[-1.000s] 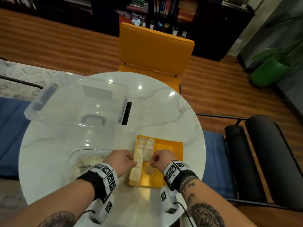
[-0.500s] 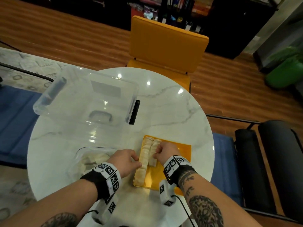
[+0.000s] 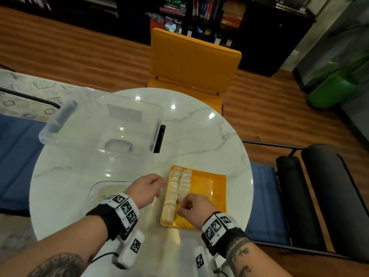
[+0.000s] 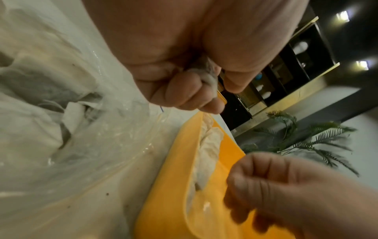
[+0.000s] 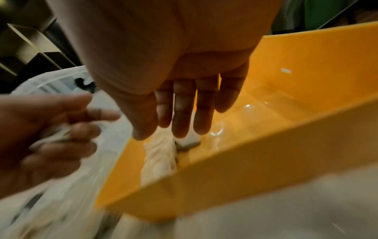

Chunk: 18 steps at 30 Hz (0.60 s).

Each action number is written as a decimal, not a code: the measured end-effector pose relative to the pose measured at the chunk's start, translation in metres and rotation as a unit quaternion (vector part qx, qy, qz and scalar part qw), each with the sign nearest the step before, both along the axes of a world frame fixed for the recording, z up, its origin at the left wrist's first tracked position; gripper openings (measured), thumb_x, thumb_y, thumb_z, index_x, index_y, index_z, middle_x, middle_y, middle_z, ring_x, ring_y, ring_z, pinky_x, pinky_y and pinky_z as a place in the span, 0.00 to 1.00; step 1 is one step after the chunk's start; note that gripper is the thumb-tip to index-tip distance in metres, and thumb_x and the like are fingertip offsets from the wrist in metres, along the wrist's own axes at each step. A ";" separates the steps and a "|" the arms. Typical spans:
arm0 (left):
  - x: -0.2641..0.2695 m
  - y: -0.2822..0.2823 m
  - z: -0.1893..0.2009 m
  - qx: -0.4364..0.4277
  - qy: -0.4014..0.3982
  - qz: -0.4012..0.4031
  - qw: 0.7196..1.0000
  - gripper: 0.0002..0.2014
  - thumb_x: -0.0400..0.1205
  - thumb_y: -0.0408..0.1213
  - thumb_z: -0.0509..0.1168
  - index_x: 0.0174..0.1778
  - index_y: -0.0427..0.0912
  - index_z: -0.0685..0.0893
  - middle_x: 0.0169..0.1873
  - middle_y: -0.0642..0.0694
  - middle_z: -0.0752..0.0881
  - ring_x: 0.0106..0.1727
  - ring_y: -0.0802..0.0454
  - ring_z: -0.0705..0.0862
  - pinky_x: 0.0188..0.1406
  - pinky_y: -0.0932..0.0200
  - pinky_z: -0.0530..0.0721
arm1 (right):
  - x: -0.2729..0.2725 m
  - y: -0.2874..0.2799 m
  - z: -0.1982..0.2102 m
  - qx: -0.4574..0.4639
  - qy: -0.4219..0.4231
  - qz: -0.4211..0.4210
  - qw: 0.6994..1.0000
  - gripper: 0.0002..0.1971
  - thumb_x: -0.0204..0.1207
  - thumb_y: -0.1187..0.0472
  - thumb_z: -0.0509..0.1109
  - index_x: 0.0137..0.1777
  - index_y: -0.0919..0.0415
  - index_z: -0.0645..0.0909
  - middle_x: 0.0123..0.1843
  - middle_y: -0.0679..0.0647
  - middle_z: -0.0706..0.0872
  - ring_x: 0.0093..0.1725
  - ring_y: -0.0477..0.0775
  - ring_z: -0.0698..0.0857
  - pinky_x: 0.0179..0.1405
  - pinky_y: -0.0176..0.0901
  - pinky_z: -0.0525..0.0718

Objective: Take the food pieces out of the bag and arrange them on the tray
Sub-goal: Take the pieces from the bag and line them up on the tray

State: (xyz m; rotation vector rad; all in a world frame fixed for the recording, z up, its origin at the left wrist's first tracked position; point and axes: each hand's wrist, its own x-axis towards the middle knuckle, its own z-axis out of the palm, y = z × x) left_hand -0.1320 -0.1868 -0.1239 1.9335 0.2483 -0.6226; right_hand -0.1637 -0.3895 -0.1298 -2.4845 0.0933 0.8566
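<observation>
Round marble table (image 3: 199, 136), orange chair at top centre. Yellow tray (image 3: 207, 188) lower centre, two rows of pale food pieces (image 3: 177, 188) along its left side. Clear bag (image 3: 105, 191) just left of it. Left hand (image 3: 146, 189) pinching a soft scrap, right hand (image 5: 184, 100) fingers straight over the rows. Probably soft, crumbly, light — best pinched gently at the sides.

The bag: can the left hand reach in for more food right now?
Probably yes. The left hand is right beside the bag, nothing between them. But it already pinches a small pale bit, so it would likely drop that on the tray first.
</observation>
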 end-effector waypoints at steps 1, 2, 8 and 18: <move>0.000 0.000 0.004 -0.037 0.015 0.021 0.999 0.12 0.86 0.45 0.61 0.49 0.44 0.87 0.34 0.47 0.86 0.26 0.53 0.77 0.25 0.62 0.75 | -0.011 0.002 -0.001 -0.003 0.015 0.018 1.000 0.13 0.74 0.40 0.71 0.50 0.46 0.83 0.50 0.45 0.87 0.49 0.48 0.85 0.48 0.41 0.83; 0.001 0.001 0.007 -0.069 0.033 0.040 0.996 0.10 0.85 0.41 0.61 0.51 0.42 0.87 0.36 0.45 0.86 0.27 0.51 0.77 0.23 0.62 0.74 | -0.021 0.003 -0.004 -0.012 0.023 0.033 0.999 0.16 0.74 0.37 0.70 0.53 0.46 0.84 0.53 0.45 0.88 0.52 0.49 0.85 0.51 0.42 0.83; -0.012 0.000 0.017 -0.226 0.069 0.079 0.969 0.24 0.73 0.17 0.59 0.64 0.37 0.78 0.47 0.39 0.83 0.34 0.47 0.80 0.30 0.57 0.81 | -0.052 0.009 -0.020 -0.056 -0.003 0.059 0.997 0.22 0.78 0.33 0.58 0.57 0.45 0.84 0.56 0.48 0.87 0.57 0.57 0.84 0.60 0.51 0.81; -0.028 -0.002 0.029 -0.173 -0.027 -0.002 0.985 0.47 0.77 0.16 0.68 0.86 0.49 0.53 0.65 0.42 0.82 0.36 0.50 0.90 0.40 0.55 0.91 | -0.035 0.014 0.020 0.110 -0.145 -0.060 0.982 0.17 0.83 0.43 0.65 0.66 0.48 0.81 0.58 0.44 0.87 0.56 0.44 0.84 0.58 0.38 0.80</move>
